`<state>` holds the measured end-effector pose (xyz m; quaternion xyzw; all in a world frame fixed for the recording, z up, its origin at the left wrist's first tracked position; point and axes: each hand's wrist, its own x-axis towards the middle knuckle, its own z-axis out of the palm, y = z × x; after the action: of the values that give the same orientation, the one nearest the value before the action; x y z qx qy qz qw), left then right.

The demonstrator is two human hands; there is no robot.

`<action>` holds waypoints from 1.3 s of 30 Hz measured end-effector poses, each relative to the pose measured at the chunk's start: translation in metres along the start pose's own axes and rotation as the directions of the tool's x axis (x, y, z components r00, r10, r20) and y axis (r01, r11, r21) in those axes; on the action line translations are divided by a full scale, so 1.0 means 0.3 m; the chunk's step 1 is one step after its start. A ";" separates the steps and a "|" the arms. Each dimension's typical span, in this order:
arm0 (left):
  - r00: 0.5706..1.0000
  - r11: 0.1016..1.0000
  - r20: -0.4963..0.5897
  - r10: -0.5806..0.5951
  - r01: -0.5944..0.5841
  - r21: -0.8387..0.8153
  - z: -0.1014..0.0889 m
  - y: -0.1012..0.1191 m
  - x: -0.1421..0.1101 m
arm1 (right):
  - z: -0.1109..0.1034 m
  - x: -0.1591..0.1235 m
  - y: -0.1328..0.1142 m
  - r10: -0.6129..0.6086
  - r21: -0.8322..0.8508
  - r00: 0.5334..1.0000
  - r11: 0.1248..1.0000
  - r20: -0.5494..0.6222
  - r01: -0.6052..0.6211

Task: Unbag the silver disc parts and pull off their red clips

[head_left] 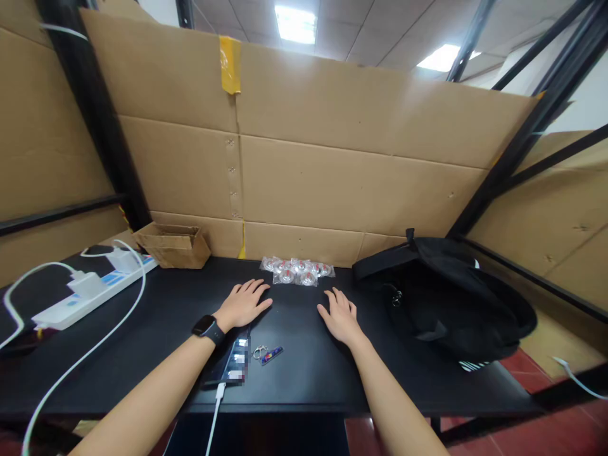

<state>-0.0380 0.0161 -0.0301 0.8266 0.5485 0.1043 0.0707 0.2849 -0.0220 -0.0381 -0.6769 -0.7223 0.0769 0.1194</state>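
On my head feed, both hands sit palm down over the black surface (304,380), fingers released. The left hand (243,304) has its fingers (250,287) loosely fanned, pointing forward, with the thumb stretched away toward the right hand (339,315). I read those fingers as resting on the surface, though exact contact is hard for me to judge. On the right, the fingers (338,296) are slightly parted and gently bent, the thumb angled out toward the left.

Ahead of both hands I have a cluster of clear-wrapped round pieces with red marks (299,269), lying near the foot of the cardboard panel (304,171). The fingertips of each hand are near it but apart from it.

Just beside my left wrist, which wears a dark smartwatch (205,325), I see a smartphone (235,358) with a white cable (219,391) plugged in; the forearm hides part of it. A keychain (270,355) lies just right of the phone. A black backpack (456,297) rests to the right of the right hand.
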 end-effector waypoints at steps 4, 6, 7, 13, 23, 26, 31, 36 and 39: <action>0.999 0.999 -0.024 0.036 -0.035 0.026 0.012 -0.010 0.006 | -0.005 -0.039 -0.005 0.058 0.005 0.989 0.998 0.134 -0.059; 0.999 0.999 -0.024 0.039 -0.038 0.032 0.009 -0.010 0.005 | -0.013 -0.063 -0.002 0.060 0.016 0.982 0.998 0.177 -0.064; 0.999 0.999 -0.022 0.037 -0.036 0.029 0.004 -0.010 0.004 | -0.019 -0.074 0.001 0.059 0.018 0.980 0.998 0.191 -0.063; 0.995 0.985 -0.013 0.096 -0.096 -0.142 -0.045 -0.038 0.004 | -0.059 -0.103 -0.003 0.035 0.036 0.972 0.998 0.232 -0.044; 1.000 0.996 -0.003 -0.015 0.015 -0.089 -0.061 -0.212 -0.046 | -0.044 -0.079 0.027 -0.023 0.040 0.981 0.999 0.195 0.016; 0.995 0.994 -0.047 -0.085 0.082 -0.068 -0.064 -0.229 -0.111 | -0.047 -0.065 0.036 -0.018 0.028 0.984 1.000 0.177 0.013; 0.986 0.993 -0.136 -0.099 0.088 -0.083 -0.060 -0.220 -0.297 | -0.070 -0.066 0.041 -0.042 0.030 0.986 0.999 0.161 0.038; 0.965 0.983 -0.194 -0.176 0.183 0.021 -0.016 -0.234 -0.436 | -0.046 -0.136 0.044 -0.070 0.002 0.990 0.998 0.124 0.070; 0.940 0.959 -0.229 -0.252 0.274 0.072 0.016 -0.236 -0.458 | -0.023 -0.164 0.038 -0.089 -0.036 0.994 0.995 0.065 0.092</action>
<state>-0.1516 -0.0830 -0.0643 0.7319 0.6632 0.1552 -0.0190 0.3004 -0.0705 -0.0380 -0.6428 -0.7570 0.0788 0.0869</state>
